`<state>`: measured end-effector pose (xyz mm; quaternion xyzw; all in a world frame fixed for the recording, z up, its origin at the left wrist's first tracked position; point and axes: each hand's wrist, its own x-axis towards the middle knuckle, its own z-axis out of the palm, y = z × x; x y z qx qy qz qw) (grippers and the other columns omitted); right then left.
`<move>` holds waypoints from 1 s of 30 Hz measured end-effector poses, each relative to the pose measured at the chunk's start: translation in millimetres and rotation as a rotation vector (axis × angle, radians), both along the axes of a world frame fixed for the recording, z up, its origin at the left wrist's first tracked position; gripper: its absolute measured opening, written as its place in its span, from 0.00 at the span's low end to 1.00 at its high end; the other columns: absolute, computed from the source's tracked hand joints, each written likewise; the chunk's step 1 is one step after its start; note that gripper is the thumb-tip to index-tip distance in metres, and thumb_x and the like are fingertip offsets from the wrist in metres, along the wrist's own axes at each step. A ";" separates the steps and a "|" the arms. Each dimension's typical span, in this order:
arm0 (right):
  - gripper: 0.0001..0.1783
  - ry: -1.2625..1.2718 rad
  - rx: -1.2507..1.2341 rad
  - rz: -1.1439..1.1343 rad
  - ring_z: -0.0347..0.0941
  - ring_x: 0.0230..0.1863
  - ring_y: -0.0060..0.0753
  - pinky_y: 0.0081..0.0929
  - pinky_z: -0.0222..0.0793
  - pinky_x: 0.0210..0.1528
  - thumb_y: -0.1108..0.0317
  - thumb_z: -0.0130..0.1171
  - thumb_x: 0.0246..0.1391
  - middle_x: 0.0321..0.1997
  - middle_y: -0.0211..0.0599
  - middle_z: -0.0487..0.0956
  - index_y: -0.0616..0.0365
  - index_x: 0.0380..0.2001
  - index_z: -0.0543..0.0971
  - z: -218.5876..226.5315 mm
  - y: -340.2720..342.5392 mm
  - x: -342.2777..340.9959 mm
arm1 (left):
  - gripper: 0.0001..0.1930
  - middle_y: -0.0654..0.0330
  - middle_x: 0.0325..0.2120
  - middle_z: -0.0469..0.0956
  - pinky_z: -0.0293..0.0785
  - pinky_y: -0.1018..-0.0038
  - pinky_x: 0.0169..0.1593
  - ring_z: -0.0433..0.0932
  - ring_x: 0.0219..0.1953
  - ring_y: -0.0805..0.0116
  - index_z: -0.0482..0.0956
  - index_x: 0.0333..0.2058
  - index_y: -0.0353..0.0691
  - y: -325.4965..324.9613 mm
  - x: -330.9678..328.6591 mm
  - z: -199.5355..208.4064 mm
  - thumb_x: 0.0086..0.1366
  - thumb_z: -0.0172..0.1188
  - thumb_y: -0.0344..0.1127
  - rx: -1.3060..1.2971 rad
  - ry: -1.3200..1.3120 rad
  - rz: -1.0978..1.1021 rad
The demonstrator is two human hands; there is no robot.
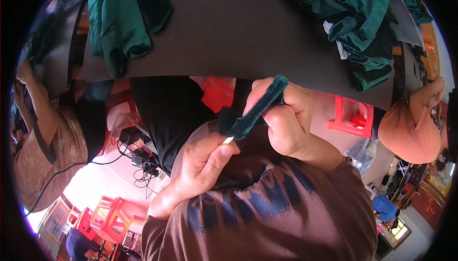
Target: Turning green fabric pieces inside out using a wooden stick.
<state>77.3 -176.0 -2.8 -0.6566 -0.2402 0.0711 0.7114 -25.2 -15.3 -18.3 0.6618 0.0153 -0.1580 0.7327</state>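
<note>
A narrow dark green velvet strip (260, 110) is stretched at a slant between my hands, in front of my chest. My left hand (205, 162) pinches its lower end between thumb and fingers. A short pale, stick-like tip (228, 140) shows there; what it belongs to is hidden. The fingers of my right hand (292, 122) are curled around the upper part of the strip, whose fuzzy end pokes out above them. More dark green fabric hangs behind the strip near my left fingers.
A dark table (229, 32) lies ahead, with green velvet pieces (126, 27) at left and a crumpled green velvet pile (358, 18) at right. Red stools (350, 118) stand below. Cables (143, 161) lie at lower left. Other people sit at left (62, 151) and right (410, 127).
</note>
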 end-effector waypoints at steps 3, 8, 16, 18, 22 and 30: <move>0.11 0.040 -0.015 -0.022 0.62 0.19 0.21 0.20 0.55 0.21 0.78 0.39 0.37 0.19 0.37 0.73 0.65 0.22 0.73 0.5 1.5 -0.6 | 0.21 0.69 0.14 0.62 0.52 0.83 0.21 0.56 0.16 0.82 0.72 0.30 0.31 -3.0 0.8 -0.9 0.67 0.46 0.47 -0.054 -0.001 0.044; 0.12 0.032 -0.013 -0.014 0.62 0.20 0.21 0.20 0.56 0.21 0.78 0.39 0.37 0.19 0.38 0.74 0.66 0.23 0.73 0.5 0.7 1.7 | 0.21 0.69 0.14 0.62 0.52 0.83 0.22 0.56 0.17 0.82 0.72 0.30 0.31 -1.3 4.5 2.0 0.67 0.46 0.47 -0.050 0.022 0.018; 0.11 0.051 0.006 -0.036 0.63 0.23 0.23 0.20 0.58 0.26 0.75 0.40 0.39 0.21 0.38 0.73 0.64 0.23 0.73 3.6 -0.2 6.3 | 0.18 0.66 0.18 0.66 0.58 0.81 0.26 0.63 0.21 0.77 0.74 0.29 0.34 2.0 7.6 5.0 0.67 0.47 0.44 -0.042 0.096 -0.033; 0.11 0.054 0.011 -0.069 0.63 0.23 0.24 0.20 0.58 0.26 0.75 0.40 0.39 0.21 0.37 0.73 0.64 0.23 0.73 4.1 0.7 5.3 | 0.15 0.62 0.21 0.71 0.65 0.78 0.30 0.70 0.24 0.71 0.75 0.29 0.36 2.4 8.0 5.4 0.67 0.48 0.42 -0.023 0.123 -0.064; 0.11 0.031 0.003 -0.086 0.63 0.23 0.25 0.21 0.59 0.27 0.74 0.40 0.39 0.22 0.39 0.73 0.65 0.23 0.73 2.4 0.3 3.7 | 0.16 0.61 0.20 0.71 0.65 0.78 0.29 0.69 0.23 0.71 0.75 0.29 0.35 1.9 7.1 3.6 0.67 0.48 0.42 -0.026 0.106 -0.042; 0.11 -0.037 -0.092 -0.120 0.64 0.21 0.26 0.22 0.59 0.25 0.75 0.40 0.38 0.22 0.42 0.74 0.67 0.22 0.73 3.8 -0.2 3.8 | 0.20 0.71 0.14 0.61 0.50 0.84 0.22 0.55 0.17 0.84 0.72 0.30 0.32 -3.0 2.8 -0.9 0.66 0.47 0.47 -0.061 0.053 0.052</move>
